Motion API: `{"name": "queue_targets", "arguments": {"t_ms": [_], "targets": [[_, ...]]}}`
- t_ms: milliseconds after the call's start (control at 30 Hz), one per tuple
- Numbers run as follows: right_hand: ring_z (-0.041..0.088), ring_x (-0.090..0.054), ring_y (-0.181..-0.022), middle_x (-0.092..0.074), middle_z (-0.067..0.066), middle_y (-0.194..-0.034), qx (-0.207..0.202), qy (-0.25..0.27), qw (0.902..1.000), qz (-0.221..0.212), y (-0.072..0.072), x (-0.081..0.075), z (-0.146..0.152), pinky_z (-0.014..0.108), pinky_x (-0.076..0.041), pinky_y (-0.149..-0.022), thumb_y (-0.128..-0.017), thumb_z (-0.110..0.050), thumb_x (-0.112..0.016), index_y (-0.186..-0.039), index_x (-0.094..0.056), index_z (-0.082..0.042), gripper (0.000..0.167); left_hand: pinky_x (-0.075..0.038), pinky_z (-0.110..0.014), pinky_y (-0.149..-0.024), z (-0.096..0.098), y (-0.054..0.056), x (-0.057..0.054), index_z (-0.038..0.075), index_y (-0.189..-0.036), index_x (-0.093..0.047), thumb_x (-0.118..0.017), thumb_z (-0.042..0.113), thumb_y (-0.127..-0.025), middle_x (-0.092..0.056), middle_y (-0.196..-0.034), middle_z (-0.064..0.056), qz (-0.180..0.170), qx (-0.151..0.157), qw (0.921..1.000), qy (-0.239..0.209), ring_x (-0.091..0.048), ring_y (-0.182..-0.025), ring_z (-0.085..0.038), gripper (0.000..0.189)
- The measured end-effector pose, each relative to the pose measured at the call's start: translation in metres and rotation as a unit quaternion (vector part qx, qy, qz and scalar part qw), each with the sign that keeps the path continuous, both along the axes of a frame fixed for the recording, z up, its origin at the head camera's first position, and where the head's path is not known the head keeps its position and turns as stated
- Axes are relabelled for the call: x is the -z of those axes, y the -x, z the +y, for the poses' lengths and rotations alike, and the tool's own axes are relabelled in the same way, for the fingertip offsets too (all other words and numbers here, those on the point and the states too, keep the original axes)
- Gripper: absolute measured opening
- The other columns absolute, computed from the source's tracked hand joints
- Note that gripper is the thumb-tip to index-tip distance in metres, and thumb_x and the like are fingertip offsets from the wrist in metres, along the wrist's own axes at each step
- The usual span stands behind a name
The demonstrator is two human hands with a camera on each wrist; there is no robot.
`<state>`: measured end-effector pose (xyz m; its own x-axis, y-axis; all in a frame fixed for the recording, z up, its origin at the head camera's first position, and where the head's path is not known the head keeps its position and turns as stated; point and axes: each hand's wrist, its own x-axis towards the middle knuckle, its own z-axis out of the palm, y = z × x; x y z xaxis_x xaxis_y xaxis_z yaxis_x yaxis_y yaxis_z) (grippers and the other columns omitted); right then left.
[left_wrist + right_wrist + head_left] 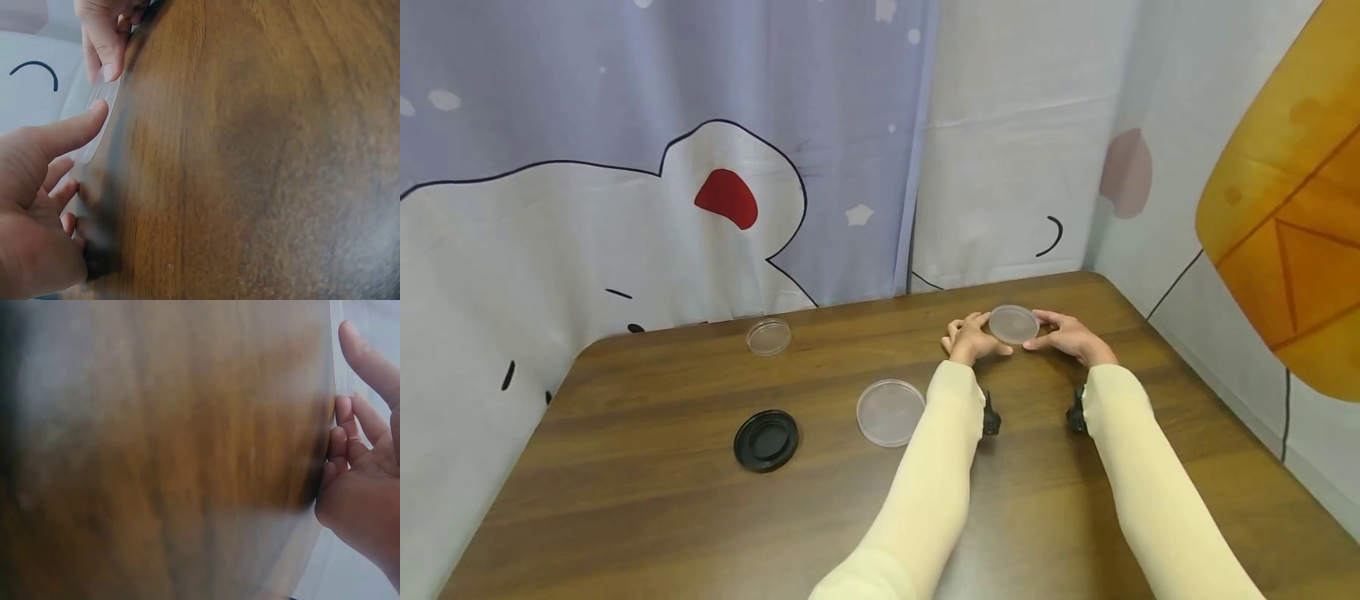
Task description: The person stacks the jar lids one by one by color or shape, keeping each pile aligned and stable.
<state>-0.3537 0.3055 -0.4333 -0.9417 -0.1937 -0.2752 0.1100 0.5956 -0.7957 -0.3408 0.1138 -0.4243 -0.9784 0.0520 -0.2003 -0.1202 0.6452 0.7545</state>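
Brown wood grain runs across the table (647, 517) before us, and near its far right corner we hold a clear round dish (1013, 324) between our two hands. Our left hand (972, 340) takes the dish's left side, thumb and forefinger parted only a little about the rim, the other fingers bent loosely; in the left wrist view the thumb lies against the edge. Our right hand (1070, 337) pinches the opposite side, forefinger at the far part of the rim and thumb at the near part. In the right wrist view that thumb stands apart from the bent fingers, and we cannot make out the dish clearly there. Whether it touches the wood or is raised slightly, we cannot tell.

Just beside our left sleeve (925, 492), on its left, a second clear dish (883, 412) lies flat. Farther left we see a black round dish (766, 441) with a recessed middle, and beyond it, near the back edge, a third clear dish (768, 337). Black devices (991, 417) sit at our wrists. Behind the table hangs a printed curtain (835, 167), lilac and white with a red patch.
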Motion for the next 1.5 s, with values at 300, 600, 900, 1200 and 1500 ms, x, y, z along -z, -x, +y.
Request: {"name": "queue_targets", "arguments": {"t_ms": [300, 600, 900, 1200, 1500], "targets": [[0.034, -0.042, -0.121, -0.038, 0.024, -0.139, 0.013, 0.022, 0.9997, 0.002, 0.001, 0.004, -0.004, 0.049, -0.029, -0.113, -0.086, -0.02, -0.075, -0.146, -0.03, 0.005, 0.079, -0.024, -0.038, -0.106, -0.003, 0.003, 0.005, 0.021, -0.131, -0.061, -0.087, 0.025, -0.072, -0.057, -0.14, 0.007, 0.031, -0.02, 0.9993, -0.011, -0.035, -0.133, -0.021, 0.065], [0.037, -0.041, -0.124, -0.035, 0.028, -0.142, -0.001, 0.015, 0.9999, 0.0, -0.001, 0.007, -0.01, 0.05, -0.03, -0.113, -0.087, -0.022, -0.073, -0.145, -0.028, 0.007, 0.079, -0.028, -0.035, -0.102, -0.003, 0.003, 0.011, 0.024, -0.126, -0.065, -0.089, 0.03, -0.068, -0.063, -0.133, 0.005, 0.044, -0.052, 0.9975, 0.019, -0.039, -0.13, -0.021, 0.063], [0.043, -0.034, -0.137, -0.03, 0.029, -0.152, -0.01, 0.005, 0.9999, -0.001, 0.002, -0.004, -0.013, 0.057, -0.025, -0.117, -0.09, -0.03, -0.069, -0.149, -0.027, 0.004, 0.08, -0.025, -0.042, -0.106, -0.013, 0.008, 0.005, 0.015, -0.132, -0.062, -0.084, 0.019, -0.076, -0.062, -0.136, -0.003, 0.032, -0.034, 0.9946, -0.093, -0.046, -0.13, -0.027, 0.06], [0.047, -0.027, -0.142, -0.027, 0.029, -0.155, 0.011, 0.018, 0.9997, 0.013, -0.011, -0.004, -0.024, 0.061, -0.025, -0.116, -0.092, -0.038, -0.066, -0.152, -0.026, -0.002, 0.081, -0.038, -0.046, -0.114, -0.029, 0.007, 0.003, 0.003, -0.134, -0.058, -0.081, 0.004, -0.076, -0.06, -0.137, -0.013, -0.006, -0.034, 0.9671, -0.252, -0.05, -0.132, -0.033, 0.062], [0.042, -0.016, -0.149, -0.014, 0.012, -0.165, 0.001, 0.017, 0.9966, 0.081, -0.01, -0.032, -0.045, 0.062, -0.021, -0.117, -0.091, -0.041, -0.067, -0.152, -0.031, -0.006, 0.079, -0.045, -0.045, -0.106, -0.06, 0.011, -0.023, 0.004, -0.135, -0.056, -0.08, 0.007, -0.078, -0.057, -0.14, -0.013, -0.001, -0.018, 0.9574, -0.288, -0.055, -0.125, -0.033, 0.062]]}}
